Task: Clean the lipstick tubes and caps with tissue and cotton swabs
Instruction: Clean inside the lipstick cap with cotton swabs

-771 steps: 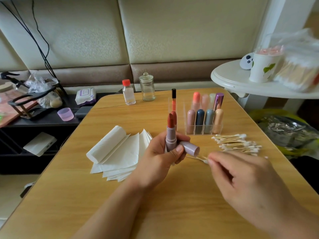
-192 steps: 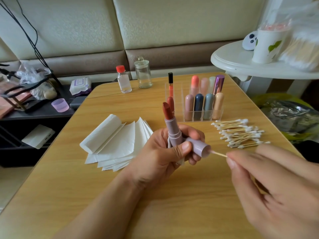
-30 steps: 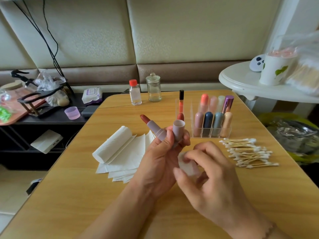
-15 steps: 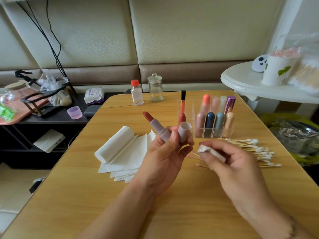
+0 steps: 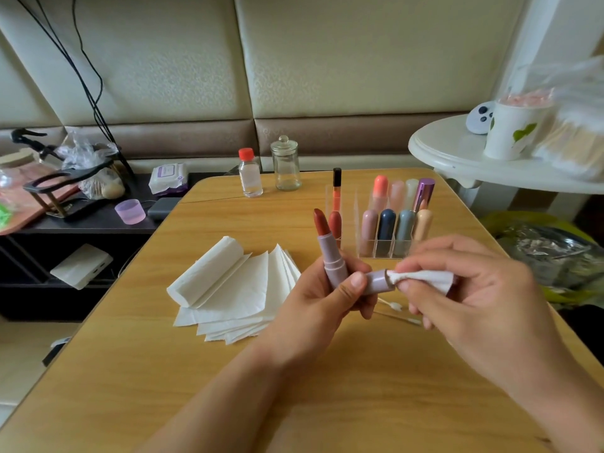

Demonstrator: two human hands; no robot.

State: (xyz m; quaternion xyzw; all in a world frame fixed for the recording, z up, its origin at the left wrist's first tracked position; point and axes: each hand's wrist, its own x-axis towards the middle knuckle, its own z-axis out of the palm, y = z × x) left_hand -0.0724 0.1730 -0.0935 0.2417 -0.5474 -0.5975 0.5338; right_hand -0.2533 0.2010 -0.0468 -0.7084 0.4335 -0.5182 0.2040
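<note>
My left hand [image 5: 322,300] grips a mauve lipstick tube [image 5: 332,256] upright, its brick-red bullet exposed, and also holds the matching cap [image 5: 377,282] sideways with the opening facing right. My right hand [image 5: 470,299] pinches a rolled piece of white tissue [image 5: 425,278], whose tip sits in the cap's mouth. Two cotton swabs [image 5: 397,310] lie on the table under my hands. A fan of white tissue sheets [image 5: 238,282] lies to the left.
A clear organiser [image 5: 380,220] with several capped lipsticks stands behind my hands. A small red-capped bottle [image 5: 250,173] and a glass jar [image 5: 286,163] are at the wooden table's [image 5: 163,371] far edge. A white side table [image 5: 474,158] with a cup is at right.
My left hand has turned the tube upright and the cap sideways. My right hand has brought the rolled tissue from beside the cap into its opening.
</note>
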